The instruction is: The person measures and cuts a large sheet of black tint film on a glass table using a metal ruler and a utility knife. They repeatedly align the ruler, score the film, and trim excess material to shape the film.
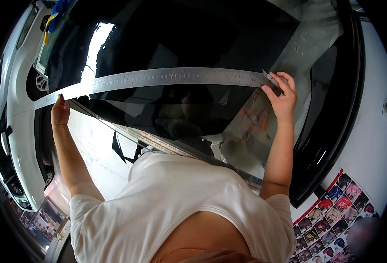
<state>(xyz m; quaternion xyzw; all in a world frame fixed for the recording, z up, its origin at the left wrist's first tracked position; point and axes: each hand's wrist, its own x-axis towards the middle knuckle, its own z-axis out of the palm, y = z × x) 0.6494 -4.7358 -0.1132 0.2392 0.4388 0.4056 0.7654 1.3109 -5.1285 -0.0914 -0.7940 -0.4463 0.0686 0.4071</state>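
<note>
Person in a white short-sleeved T-shirt [189, 184] leans in from the near side, both bare forearms reaching forward, well apart.

Long flat silver steel ruler [171, 76] lies crosswise over a large glossy black sheet [193, 39], the sheet spread on a clear glass tabletop [307, 50]. Ruler looks bowed in this wide view. Its left end sticks out past the sheet's left edge; its right end stops near the sheet's right border, where bare glass begins. Black sheet shows on both sides of the ruler, with a bright white reflection toward the left.

Left hand [61, 113]: closed on the ruler close to its left end, thumb at the near edge; the undersides of the fingers are hidden.

Right hand [284, 98]: at the ruler's right end, thumb and fingers gathered on a small slim cutting blade [270, 76], pointed tip aimed away from the body and leftward. Thumb tip right beside the ruler's end; cannot tell whether it presses on it.

Under the glass, right of centre, a tangle of thin orange lines [254, 122]. Along the near edge, a strip with red printing [154, 141].

Surroundings: white car [22, 114] at left; blue cloth-like item [58, 15] at upper left; board of small colour photos [333, 215] at lower right.
</note>
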